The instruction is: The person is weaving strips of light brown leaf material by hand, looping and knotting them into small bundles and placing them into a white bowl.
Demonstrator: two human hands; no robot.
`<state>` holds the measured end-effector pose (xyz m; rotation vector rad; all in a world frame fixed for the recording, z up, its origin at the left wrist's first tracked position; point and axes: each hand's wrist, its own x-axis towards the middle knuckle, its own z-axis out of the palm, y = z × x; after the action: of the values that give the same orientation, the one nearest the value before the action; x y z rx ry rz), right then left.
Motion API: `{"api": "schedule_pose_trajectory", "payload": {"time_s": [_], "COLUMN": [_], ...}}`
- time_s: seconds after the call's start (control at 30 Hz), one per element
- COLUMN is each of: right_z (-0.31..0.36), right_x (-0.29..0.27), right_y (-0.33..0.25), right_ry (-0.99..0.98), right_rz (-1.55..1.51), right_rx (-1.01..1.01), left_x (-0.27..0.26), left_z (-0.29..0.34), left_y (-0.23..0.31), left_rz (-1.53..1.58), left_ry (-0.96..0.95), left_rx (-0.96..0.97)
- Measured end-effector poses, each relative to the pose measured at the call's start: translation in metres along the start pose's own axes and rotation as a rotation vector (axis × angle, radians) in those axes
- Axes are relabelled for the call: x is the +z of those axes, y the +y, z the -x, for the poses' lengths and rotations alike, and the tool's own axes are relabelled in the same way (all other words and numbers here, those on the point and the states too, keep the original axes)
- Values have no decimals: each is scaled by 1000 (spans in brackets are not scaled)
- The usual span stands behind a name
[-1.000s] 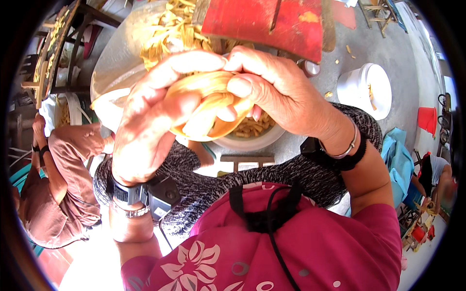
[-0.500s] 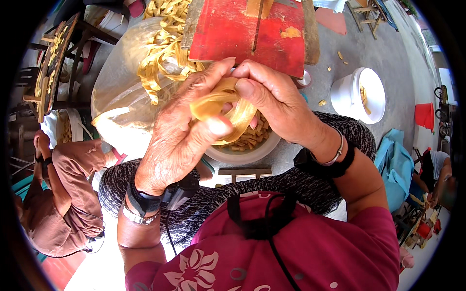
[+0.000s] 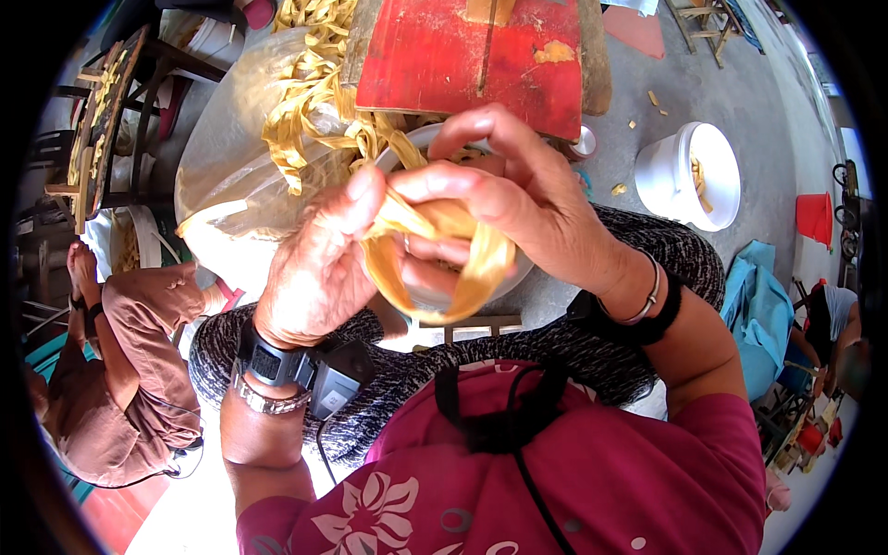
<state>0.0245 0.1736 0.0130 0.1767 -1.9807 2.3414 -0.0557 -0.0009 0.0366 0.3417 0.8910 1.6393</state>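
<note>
In the head view, held a yellow strip in a loop directly above a white tub, between left hand and right hand. Closed the left on the upper left part of the loop, with the thumb pointing up beside the overlap, probably to stop the springy band from opening. Curled the right loosely round the upper right part, with one finger laid across the top toward the left thumb and another lifted clear; seemed to steady the curve rather than squeeze hard. Could not assign the fingertips inside the loop to either hand. Held the loop over the tub, perhaps to let any dropped bit land inside.

Beyond the tub, had a red board within forward reach, lying on a wooden plank, likely for firm backing. Left of the board, had loose strips heaped on clear plastic, apparently to stay clean and near the left hand. Farther right, had a white bucket on the floor, well apart from both hands, with yellow pieces inside. Wore a black device on the left wrist, clear of the fingers.
</note>
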Motion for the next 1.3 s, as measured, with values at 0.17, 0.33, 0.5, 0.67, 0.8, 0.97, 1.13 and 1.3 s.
{"api": "schedule_pose_trajectory", "payload": {"time_s": [0.17, 0.33, 0.5, 0.67, 0.8, 0.97, 1.13, 1.3], "right_z": [6, 14, 30, 45, 33, 19, 17, 23], "right_x": [-7, -10, -24, -44, -41, -8, -3, -10], "right_y": [-14, -3, 2, 11, 9, 4, -1, -11], "right_ry": [-100, 37, 210, 209, 28, -72, -116, -120], "right_rz": [90, 369, 386, 375, 358, 16, 269, 356], "right_rx": [75, -50, 74, 130, 226, 300, 212, 164], "left_x": [6, -10, -28, -30, -25, -13, -9, -14], "left_z": [3, 3, 11, 21, 11, -6, -9, -8], "left_y": [-6, -12, 4, 12, 12, -5, -9, 1], "left_rz": [96, 317, 186, 166, 47, 42, 101, 152], "left_ry": [-115, -215, -149, 86, 153, 116, 152, 187], "left_rx": [-52, 52, 264, 306, 320, 196, 120, 198]}}
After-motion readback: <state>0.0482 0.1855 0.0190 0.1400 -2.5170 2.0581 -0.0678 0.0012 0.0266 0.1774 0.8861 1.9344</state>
